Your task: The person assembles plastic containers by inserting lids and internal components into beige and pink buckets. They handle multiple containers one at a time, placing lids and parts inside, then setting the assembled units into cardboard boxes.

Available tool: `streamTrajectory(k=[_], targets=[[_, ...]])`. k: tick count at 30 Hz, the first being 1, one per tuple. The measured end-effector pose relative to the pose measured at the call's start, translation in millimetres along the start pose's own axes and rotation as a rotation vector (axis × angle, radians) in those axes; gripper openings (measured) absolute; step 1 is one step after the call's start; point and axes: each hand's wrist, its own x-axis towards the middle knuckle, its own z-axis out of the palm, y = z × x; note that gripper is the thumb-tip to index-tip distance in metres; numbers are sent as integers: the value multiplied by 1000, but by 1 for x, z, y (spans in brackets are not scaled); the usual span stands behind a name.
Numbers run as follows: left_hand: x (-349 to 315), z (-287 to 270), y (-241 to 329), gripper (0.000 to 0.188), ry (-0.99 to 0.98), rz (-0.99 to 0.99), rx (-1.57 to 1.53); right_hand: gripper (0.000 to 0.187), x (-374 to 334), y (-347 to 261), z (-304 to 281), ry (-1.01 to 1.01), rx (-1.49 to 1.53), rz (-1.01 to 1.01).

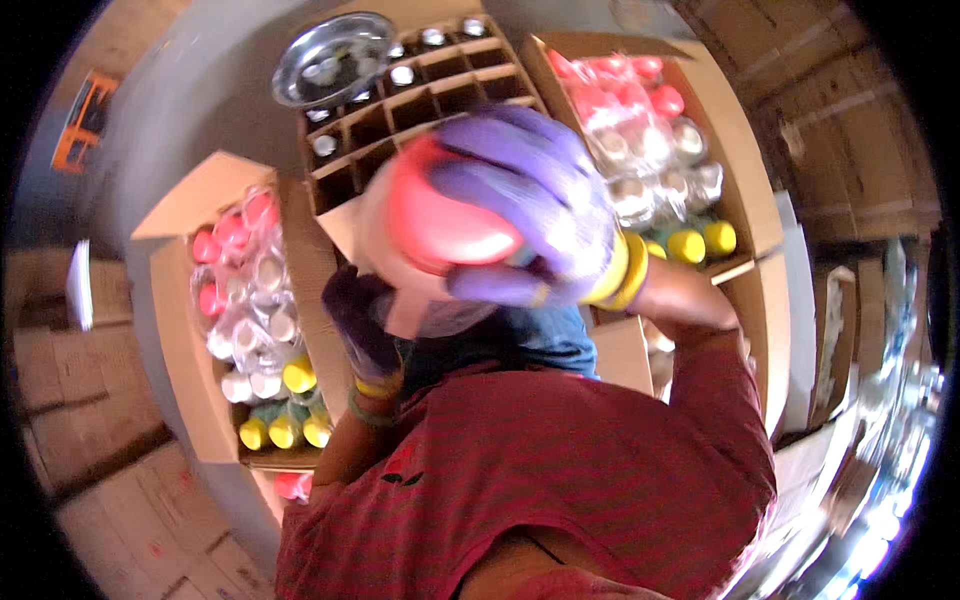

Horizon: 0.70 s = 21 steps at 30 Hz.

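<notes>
Close in front of me, my right hand (535,205), in a purple glove with a yellow cuff, wraps round the top of a red-capped bottle (455,228). Motion smears both the hand and the bottle. Lower on the bottle's left side, my left hand (362,325), in a darker-looking purple glove, grips its pale body. Its fingers are partly hidden behind the bottle. Just beyond stands a divided cardboard box (440,72) with several silver-topped bottles (403,76) in its cells; the bottle and my right hand cover its near part.
A shiny metal bowl (333,60) rests at the divided box's far left corner. Open cartons on the left (180,350) and right (745,160) hold plastic-wrapped bottles with red, white and yellow caps. Stacked cardboard boxes (120,500) line the left side. An orange object (85,122) lies far left.
</notes>
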Motion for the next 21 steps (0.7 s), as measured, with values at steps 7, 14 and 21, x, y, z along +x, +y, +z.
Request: streamTrajectory(k=[7,14,21], targets=[[76,-23,-51,61,-691,-684,-1198,31,-26,-54,29,-29,122,-347],[197,-8,13,46,-609,-535,-583,31,-54,-50,47,-331,242,-832],[234,34,24,47,-621,-334,-227,43,-148,-40,97,-902,714,-339]])
